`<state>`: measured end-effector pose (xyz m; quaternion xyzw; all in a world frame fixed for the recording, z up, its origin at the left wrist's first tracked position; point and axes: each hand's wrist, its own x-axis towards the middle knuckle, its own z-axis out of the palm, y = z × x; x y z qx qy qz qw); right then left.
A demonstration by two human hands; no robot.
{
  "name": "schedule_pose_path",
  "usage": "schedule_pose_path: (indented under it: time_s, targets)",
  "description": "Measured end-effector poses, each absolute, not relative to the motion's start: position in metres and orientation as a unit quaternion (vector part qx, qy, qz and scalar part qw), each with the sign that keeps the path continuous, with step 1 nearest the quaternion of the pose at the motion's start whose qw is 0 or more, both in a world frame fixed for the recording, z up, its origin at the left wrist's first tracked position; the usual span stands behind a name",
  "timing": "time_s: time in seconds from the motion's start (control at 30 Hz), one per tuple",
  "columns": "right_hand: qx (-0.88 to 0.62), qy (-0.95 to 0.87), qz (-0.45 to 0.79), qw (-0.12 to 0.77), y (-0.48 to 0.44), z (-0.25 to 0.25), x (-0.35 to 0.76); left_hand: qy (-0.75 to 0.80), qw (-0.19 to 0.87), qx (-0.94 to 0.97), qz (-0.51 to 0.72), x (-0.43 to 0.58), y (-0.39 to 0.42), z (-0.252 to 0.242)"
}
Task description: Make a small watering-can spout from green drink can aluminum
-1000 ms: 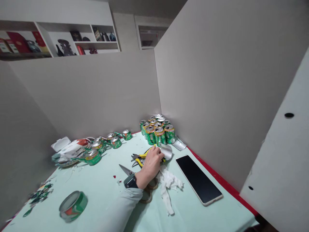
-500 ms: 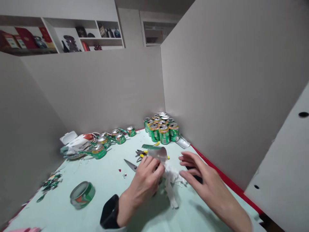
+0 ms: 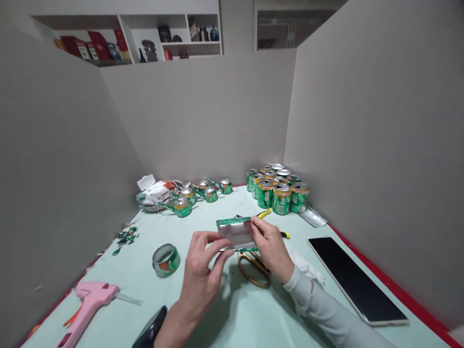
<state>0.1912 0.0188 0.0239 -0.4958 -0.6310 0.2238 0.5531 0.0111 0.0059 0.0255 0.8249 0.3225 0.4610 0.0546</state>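
A curled sheet cut from a green aluminium can (image 3: pixel 237 234), silver inside facing me, is held above the table in both hands. My left hand (image 3: pixel 205 261) pinches its lower left edge between thumb and fingers. At its right end, my right hand (image 3: pixel 270 244) grips it, thumb in front. Under the hands lie scissors with gold-coloured handles (image 3: pixel 253 271), their blades hidden. Yellow-handled pliers (image 3: pixel 264 213) show partly behind the sheet. Crumpled white tissue (image 3: pixel 306 267) lies beside my right wrist. To the left stands a cut green can ring (image 3: pixel 166 261).
Whole green cans (image 3: pixel 282 197) cluster at the back right, beside a flat silver sheet (image 3: pixel 313 216). Cut-down cans (image 3: pixel 182 208) and a wipes pack (image 3: pixel 159 192) sit back left. A pink glue gun (image 3: pixel 90 304), green scraps (image 3: pixel 126 237) and a black-screened tablet (image 3: pixel 355 278) flank the hands.
My right hand, open and apart before, now grips the can sheet together with my left. The view has swung, bringing the glue gun and the whole tablet into sight.
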Motion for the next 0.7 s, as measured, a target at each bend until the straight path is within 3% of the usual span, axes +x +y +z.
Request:
schedule_pose_path:
  time_s: [0.5,0.7]
  targets:
    - [-0.467,-0.606,0.342,0.546,0.032,-0.001,0.186,0.441,0.322,0.688,0.478,-0.006,0.022,0.010]
    - [-0.440,-0.573,0.428,0.543,0.031,-0.001,0.184,0.467,0.385,0.705,0.369,0.000,0.016,0.019]
